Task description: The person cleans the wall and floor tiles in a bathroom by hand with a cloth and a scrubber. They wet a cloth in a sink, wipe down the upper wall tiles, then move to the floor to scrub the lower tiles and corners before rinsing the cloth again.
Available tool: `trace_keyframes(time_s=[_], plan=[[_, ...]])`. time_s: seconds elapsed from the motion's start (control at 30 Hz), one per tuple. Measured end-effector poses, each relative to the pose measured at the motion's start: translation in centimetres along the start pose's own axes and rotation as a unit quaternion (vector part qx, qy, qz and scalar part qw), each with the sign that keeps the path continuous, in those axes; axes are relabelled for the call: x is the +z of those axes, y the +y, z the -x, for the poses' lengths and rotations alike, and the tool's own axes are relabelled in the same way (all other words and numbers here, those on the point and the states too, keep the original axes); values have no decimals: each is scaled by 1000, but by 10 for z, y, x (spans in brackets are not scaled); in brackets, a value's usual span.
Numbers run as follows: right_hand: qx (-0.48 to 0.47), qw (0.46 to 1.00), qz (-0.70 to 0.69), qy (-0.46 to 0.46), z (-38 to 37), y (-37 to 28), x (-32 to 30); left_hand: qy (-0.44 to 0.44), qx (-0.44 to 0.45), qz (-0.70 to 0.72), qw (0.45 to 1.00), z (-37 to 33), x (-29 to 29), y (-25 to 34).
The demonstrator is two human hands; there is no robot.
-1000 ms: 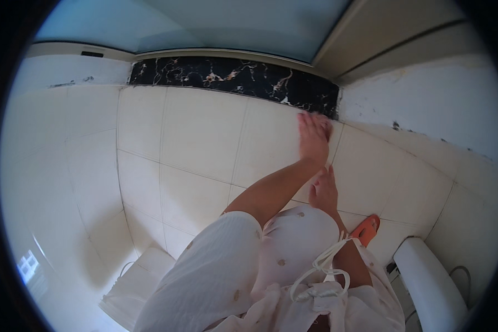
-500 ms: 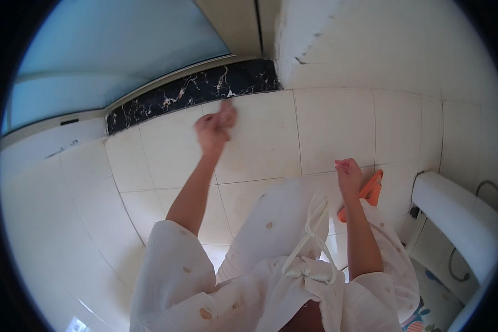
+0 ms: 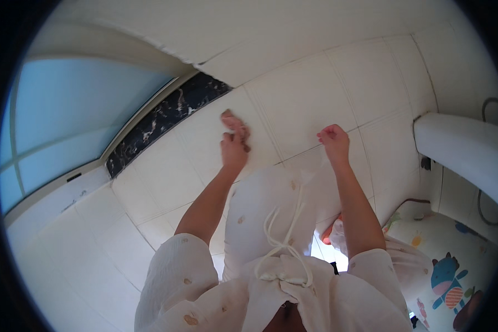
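Note:
My left hand [image 3: 234, 150] is closed on a crumpled pinkish-brown cloth [image 3: 237, 125], pressed against the cream tiled floor [image 3: 299, 110]. The cloth is slightly blurred, and part of it is hidden under my fingers. Off to the right, my right hand [image 3: 335, 142] hovers over the tiles, its fingers curled in with nothing visible in them. A strip of black marble [image 3: 169, 113] with white veins runs along the floor's left edge, a short way from the cloth.
Beyond the marble strip stands a blue frosted panel [image 3: 88, 105] in a pale frame. A white rounded fixture [image 3: 459, 155] juts in at the right, with a cartoon-printed surface [image 3: 420, 243] below it. Part of an orange slipper [image 3: 327, 235] shows beside my trousers.
The view has turned and shifted to the right. My left hand has drawn the cloth away from the marble strip, toward my right hand. My right hand stays curled.

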State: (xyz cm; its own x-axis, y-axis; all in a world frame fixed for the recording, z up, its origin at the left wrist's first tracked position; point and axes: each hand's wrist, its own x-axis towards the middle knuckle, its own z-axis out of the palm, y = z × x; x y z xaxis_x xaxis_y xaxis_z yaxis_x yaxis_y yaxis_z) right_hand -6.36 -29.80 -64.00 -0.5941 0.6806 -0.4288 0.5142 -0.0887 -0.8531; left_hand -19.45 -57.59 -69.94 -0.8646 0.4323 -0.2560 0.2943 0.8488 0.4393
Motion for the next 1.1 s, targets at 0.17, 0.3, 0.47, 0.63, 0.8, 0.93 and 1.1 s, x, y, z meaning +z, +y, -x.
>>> trace_keyframes(time_s=[0.17, 0.3, 0.47, 0.63, 0.8, 0.93, 1.1], plan=[[44, 997, 63, 20, 21, 30, -32, -159, 247, -90, 952, 8, 46, 104], [122, 991, 30, 50, 35, 51, -72, -282, 394, -51, 873, -2, 53, 144], [147, 982, -62, 101, 42, 46, -114, -334, 43, 272, 901, -54, -11, 158], [145, 979, -102, 102, 43, 50, -115, 38, 239, 63, 968, -89, -3, 94], [90, 989, -53, 104, 44, 60, -117, 66, 300, -56, 950, -123, 53, 127], [76, 991, -5, 109, 51, 76, -132, 73, 372, 84, 922, -185, 92, 205], [123, 981, -48, 143, 59, 92, -150, 49, 497, 37, 866, -172, 148, 336]])
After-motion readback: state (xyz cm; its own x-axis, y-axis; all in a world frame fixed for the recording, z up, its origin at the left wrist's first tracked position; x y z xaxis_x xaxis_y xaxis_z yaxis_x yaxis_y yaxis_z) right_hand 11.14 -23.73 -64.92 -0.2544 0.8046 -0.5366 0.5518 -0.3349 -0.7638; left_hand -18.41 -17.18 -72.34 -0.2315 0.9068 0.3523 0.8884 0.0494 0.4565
